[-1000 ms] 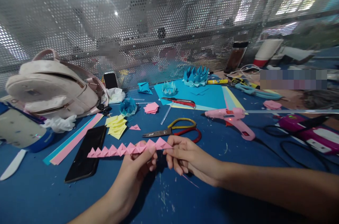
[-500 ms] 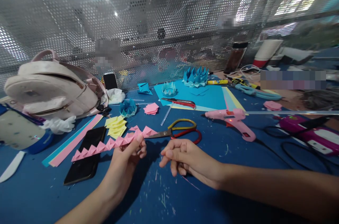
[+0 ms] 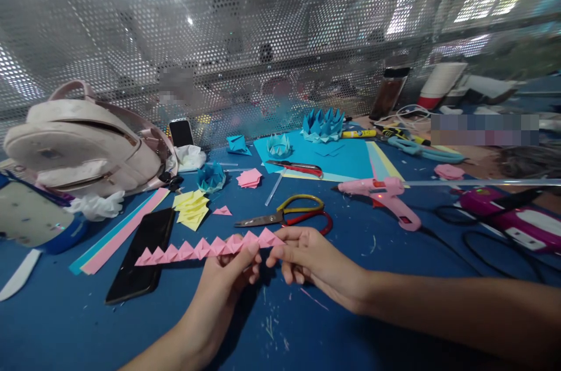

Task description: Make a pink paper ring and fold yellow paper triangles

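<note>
Your left hand [image 3: 230, 271] pinches one pink paper strip [image 3: 202, 249] near its right end, its long axis running left to right before you, while your right hand [image 3: 313, 257], nearer that end, grips the tip between thumb and forefinger. Beyond it on the tabletop [image 3: 65, 324] lie one pair of scissors [image 3: 267, 219], one loose pink triangle [image 3: 222, 211] and one glue gun [image 3: 377, 187]; farther back sit three blue paper crowns [image 3: 323, 127].

A blue table [image 3: 368, 251] bears scissors [image 3: 279, 218], phone [image 3: 137, 282] and glue gun [image 3: 388, 191].
</note>
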A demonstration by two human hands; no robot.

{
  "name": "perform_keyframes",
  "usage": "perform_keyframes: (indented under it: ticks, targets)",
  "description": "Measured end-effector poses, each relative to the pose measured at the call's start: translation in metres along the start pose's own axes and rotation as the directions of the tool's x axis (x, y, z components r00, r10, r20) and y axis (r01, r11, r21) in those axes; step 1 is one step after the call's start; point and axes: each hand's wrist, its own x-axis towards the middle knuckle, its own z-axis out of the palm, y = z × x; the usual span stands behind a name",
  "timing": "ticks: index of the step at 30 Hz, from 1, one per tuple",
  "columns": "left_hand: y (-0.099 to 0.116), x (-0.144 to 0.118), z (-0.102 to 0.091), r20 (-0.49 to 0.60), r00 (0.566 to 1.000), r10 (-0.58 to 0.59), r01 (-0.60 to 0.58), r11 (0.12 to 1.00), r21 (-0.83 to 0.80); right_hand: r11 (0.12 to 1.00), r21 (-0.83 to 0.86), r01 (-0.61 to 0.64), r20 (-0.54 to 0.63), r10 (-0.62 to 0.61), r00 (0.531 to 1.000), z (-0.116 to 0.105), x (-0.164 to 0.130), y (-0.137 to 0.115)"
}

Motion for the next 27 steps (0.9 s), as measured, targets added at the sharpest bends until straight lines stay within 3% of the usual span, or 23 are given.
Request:
perform_keyframes:
  ticks: [8, 17, 27]
  targets:
    - [-0.002, -0.006, 0.005, -0.017, 0.987, 0.158, -0.153, 0.975, 0.159, 0.999, -0.037, 0.008, -0.033, -0.009, 0.999, 0.005, -0.005, -0.002]
    - [0.014, 0.009, -0.004, -0.065, 0.961, 0.27, -0.262, 0.959, 0.109, 0.995, -0.095, 0.033, -0.015, -0.034, 0.999, 0.002, -0.004, 0.001]
    - [0.012, 0.013, -0.011, -0.056, 0.967, 0.247, -0.241, 0.965, 0.099, 0.999, -0.036, 0.027, -0.004, -0.027, 1.0, 0.001, -0.004, -0.001]
